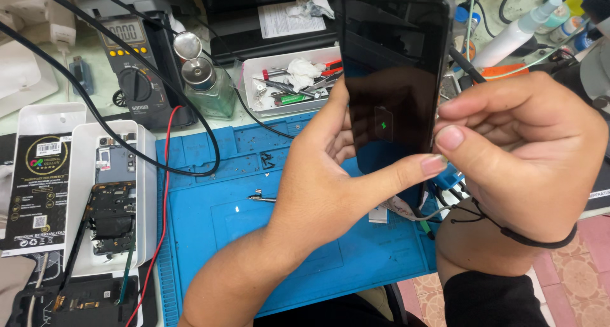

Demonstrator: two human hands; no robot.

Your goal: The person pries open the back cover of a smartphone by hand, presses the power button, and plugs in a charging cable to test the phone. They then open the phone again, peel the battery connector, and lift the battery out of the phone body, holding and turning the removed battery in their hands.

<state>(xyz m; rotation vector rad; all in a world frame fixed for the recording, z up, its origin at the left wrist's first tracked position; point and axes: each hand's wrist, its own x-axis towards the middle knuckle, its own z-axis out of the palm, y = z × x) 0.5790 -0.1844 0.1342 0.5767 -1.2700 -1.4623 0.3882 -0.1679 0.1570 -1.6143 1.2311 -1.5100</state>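
A black smartphone point(391, 66) is held upright above the blue work mat point(216, 206). Its dark screen shows a small green lightning icon. My left hand point(330, 174) grips its lower left edge, the thumb stretched across the bottom of the screen. On the phone's right side my right hand point(521, 155) has its fingers curled, thumb tip touching the phone's edge. A thin cable point(438, 209) hangs below the phone, between the two hands. A black band circles my right wrist.
A disassembled phone point(113, 206) lies in a white tray at the left. Behind stand a multimeter point(136, 66) with red and black leads, a glass pump bottle point(206, 79), a white parts tray point(298, 79) with tools, and bottles at the far right. Tweezers point(262, 199) lie on the mat.
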